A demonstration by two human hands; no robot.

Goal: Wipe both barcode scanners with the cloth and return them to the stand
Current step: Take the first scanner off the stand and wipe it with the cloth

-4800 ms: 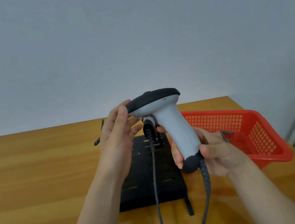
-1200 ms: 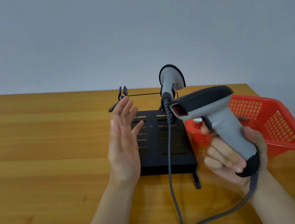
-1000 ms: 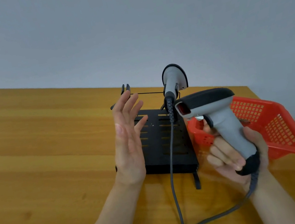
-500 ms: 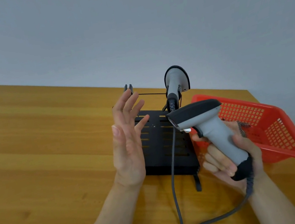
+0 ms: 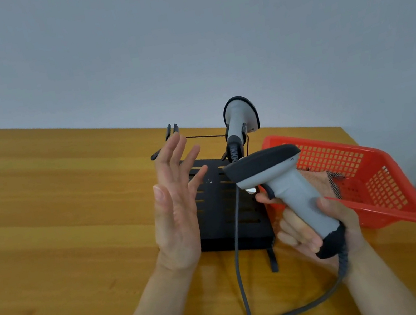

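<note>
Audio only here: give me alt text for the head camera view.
The right hand grips a grey barcode scanner by its handle above a wooden table, while the left hand is raised open beside it. A second scanner sits on the black stand behind, and a red basket holding a cloth stands to the right.

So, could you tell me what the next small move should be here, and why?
Probably reach the left hand to the red basket for what looks like the cloth: that hand is open and empty, while the right hand grips the barcode scanner by its handle.
</note>
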